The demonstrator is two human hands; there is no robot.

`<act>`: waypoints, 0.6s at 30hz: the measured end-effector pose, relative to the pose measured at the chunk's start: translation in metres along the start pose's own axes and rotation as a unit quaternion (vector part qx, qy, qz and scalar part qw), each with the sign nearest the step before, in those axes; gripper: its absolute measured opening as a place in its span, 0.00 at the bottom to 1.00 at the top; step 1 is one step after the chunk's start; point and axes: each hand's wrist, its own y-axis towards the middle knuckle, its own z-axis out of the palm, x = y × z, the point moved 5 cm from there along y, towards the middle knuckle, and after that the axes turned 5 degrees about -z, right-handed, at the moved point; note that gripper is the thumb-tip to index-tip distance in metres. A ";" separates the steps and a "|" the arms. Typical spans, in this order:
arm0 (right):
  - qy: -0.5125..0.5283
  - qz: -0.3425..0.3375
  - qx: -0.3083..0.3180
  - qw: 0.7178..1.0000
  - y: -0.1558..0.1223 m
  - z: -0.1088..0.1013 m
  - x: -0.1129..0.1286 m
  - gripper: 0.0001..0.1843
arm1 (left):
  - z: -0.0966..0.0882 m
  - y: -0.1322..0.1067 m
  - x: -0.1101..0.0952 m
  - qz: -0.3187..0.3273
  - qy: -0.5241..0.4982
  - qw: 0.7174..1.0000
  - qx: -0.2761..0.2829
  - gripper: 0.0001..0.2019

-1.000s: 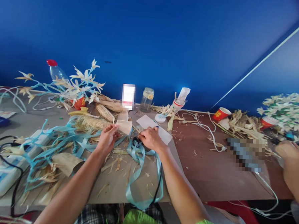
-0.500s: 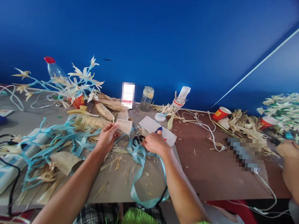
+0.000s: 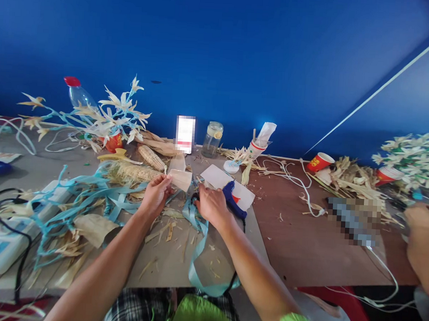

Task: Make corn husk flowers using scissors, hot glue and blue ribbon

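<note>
My left hand (image 3: 157, 193) pinches a pale piece of dried corn husk (image 3: 181, 179) above the table. To its right my right hand (image 3: 212, 206) has its fingers bent down around the black-handled scissors (image 3: 194, 198); the hand hides most of them. Just beside that hand lies a blue glue gun (image 3: 236, 200) over a white card (image 3: 247, 193). Light-blue ribbon (image 3: 198, 267) loops below the right hand and runs down past the table's front edge. A corn cob (image 3: 150, 157) rests behind my left hand.
Husk flowers on blue stems (image 3: 122, 107) stand in a red cup (image 3: 113, 142) at the back left. A power strip (image 3: 1, 250) lies on the left. A glass jar (image 3: 212, 139) is near the wall. Another person's hand (image 3: 423, 219), blurred, is at far right.
My right hand has moved left, off the glue gun, and onto the scissors. The glue gun now shows beside it. My left hand keeps hold of the husk.
</note>
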 end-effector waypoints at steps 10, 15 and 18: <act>0.286 0.123 -0.031 0.950 0.008 -0.004 -0.041 0.22 | -0.001 0.001 -0.001 -0.011 -0.013 1.000 -0.009 0.16; 0.699 0.149 -0.017 0.700 0.010 0.001 -0.046 0.14 | -0.005 0.003 -0.003 -0.008 -0.026 0.999 -0.019 0.17; 0.823 0.123 0.039 0.553 0.009 0.000 -0.031 0.14 | -0.006 0.002 -0.005 -0.005 -0.041 0.999 -0.020 0.17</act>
